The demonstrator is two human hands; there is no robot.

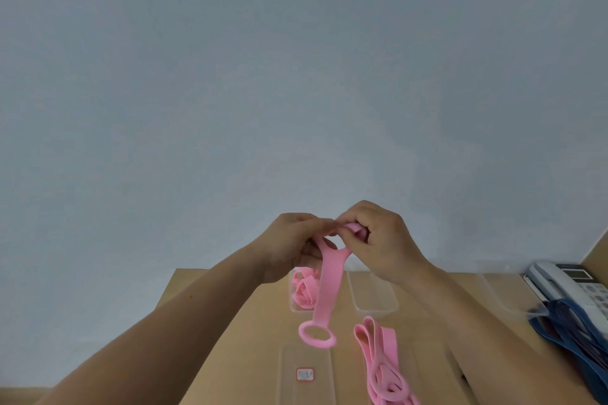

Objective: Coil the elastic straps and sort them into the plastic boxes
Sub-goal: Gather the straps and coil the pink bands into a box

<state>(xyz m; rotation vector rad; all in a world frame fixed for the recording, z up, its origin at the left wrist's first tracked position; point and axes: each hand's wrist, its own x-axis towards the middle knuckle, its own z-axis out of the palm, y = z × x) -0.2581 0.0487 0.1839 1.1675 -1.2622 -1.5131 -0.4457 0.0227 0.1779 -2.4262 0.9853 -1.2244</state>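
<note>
My left hand [289, 240] and right hand [381, 240] pinch a strap [324, 286], barely coiled; one box [292, 306] at the desk's [250, 358] far edge holds coils [304, 289], while loose pink straps [381, 358] and blue straps [566, 329] wait.

Office-type workstation, most likely. Main cue: a desk phone [572, 286] with keypad and small display sits at the right edge of a tan wood-look desktop [230, 322]. A matching upright side panel [597, 250] closes the desk on the right, cubicle style. Behind it is a plain pale grey-blue wall [296, 76] with flat paint. Clear plastic boxes [373, 297], loose pink straps [381, 358] and blue straps [566, 332] lie on the top, the blue ones right against the phone — an office desk used as a sorting spot.
</note>
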